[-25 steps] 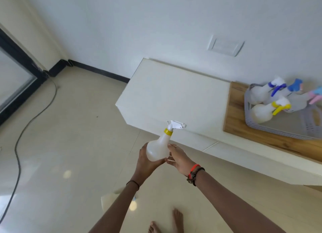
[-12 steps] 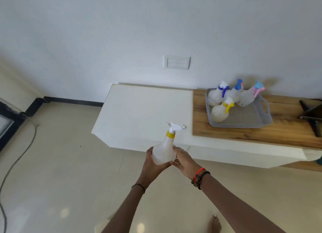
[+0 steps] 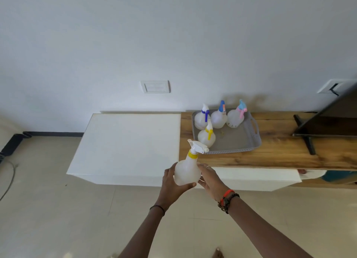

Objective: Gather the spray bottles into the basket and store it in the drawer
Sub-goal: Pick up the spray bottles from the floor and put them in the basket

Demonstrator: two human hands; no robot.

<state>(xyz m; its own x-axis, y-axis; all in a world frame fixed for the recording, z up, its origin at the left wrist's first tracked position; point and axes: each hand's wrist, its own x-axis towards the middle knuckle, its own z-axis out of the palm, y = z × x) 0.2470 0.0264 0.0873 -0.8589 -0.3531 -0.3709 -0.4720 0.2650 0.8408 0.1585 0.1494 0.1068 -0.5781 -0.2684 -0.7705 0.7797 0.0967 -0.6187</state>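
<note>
I hold a translucent spray bottle [image 3: 187, 170] with a white trigger head and a yellow collar upright in front of the cabinet. My left hand [image 3: 172, 186] cups its body from below and the left. My right hand [image 3: 210, 178] touches its right side with the fingers spread along it. A grey basket [image 3: 253, 140] stands on the wooden top beyond the bottle. Several spray bottles stand in its left part: one with a yellow trigger [image 3: 207, 137], one with a dark blue trigger [image 3: 201, 117], one with a blue head [image 3: 219, 117], one pink and light blue [image 3: 236, 117].
The low white cabinet [image 3: 127, 141] runs along the wall, its right part topped by a wooden board [image 3: 280, 153]. A black stand with a dark panel [image 3: 324, 126] sits at the right. A cable [image 3: 9, 178] lies on the tiled floor at the left.
The view has swung right and closer to the cabinet, so the basket now lies just beyond the held bottle. Both hands have kept hold of the bottle.
</note>
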